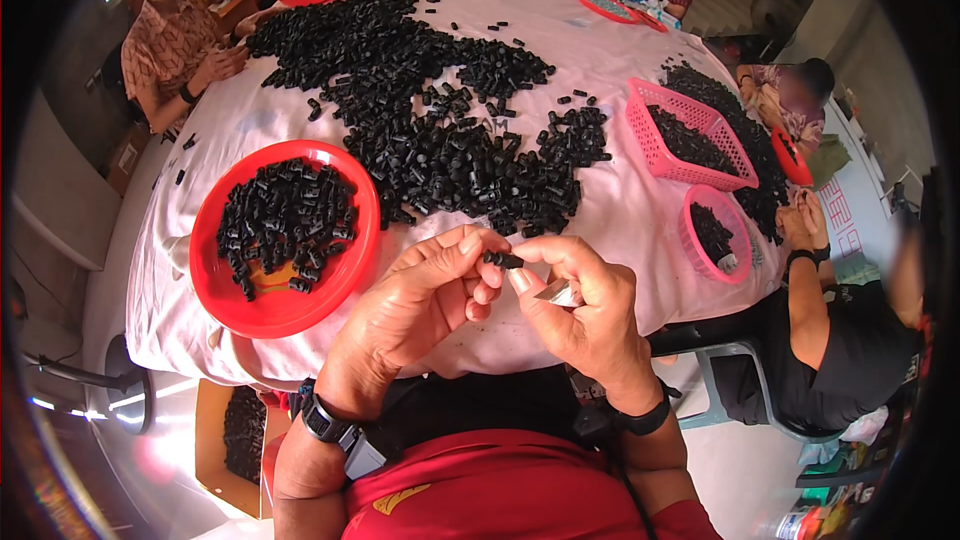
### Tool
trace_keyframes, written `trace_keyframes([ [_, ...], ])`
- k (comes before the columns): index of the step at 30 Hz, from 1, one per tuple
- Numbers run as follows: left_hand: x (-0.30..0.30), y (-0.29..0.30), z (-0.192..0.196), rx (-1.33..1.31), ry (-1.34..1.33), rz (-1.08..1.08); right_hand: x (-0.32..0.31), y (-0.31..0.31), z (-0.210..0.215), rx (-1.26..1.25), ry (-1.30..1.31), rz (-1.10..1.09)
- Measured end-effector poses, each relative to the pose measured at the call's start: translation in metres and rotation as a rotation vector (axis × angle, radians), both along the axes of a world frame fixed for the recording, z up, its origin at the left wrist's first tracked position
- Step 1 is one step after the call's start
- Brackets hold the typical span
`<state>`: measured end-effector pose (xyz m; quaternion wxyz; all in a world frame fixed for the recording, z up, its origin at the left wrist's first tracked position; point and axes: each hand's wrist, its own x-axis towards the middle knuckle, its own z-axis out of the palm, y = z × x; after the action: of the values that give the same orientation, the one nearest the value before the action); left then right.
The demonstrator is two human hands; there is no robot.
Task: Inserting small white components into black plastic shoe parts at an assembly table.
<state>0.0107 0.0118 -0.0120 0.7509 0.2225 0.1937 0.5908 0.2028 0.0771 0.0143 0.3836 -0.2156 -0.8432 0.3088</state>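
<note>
My left hand (pixel 415 290) pinches a small black ribbed plastic part (pixel 502 260) between thumb and fingers, just above the near edge of the table. From the other side, the thumb and forefinger of my right hand (pixel 605 315) close on the same part's right end. A small shiny metal tool (pixel 558 293) is tucked in my right hand; its exact kind does not show. Left of my hands, a round red tray (pixel 212 285) holds many similar black parts. Beyond them spreads a big heap of black parts (pixel 440 160).
A pink cloth (pixel 560 30) covers the table. At the right stand a pink rectangular basket (pixel 640 145) and a round pink basket (pixel 692 240), both with black pieces. Several people sit around, one close by at the right (pixel 850 340). A cardboard box (pixel 210 430) is at lower left.
</note>
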Motion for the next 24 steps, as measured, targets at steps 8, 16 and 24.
trace_keyframes([
  [8,0.007,0.000,0.003,0.085,0.181,0.110,-0.005,-0.007,0.001,0.018,0.016,-0.038],
  [16,0.006,-0.002,0.003,0.110,0.181,0.056,-0.003,-0.005,0.007,0.132,-0.089,-0.153],
  [24,0.009,-0.003,0.007,0.112,0.215,0.001,-0.002,-0.004,0.007,0.027,-0.166,-0.153],
])
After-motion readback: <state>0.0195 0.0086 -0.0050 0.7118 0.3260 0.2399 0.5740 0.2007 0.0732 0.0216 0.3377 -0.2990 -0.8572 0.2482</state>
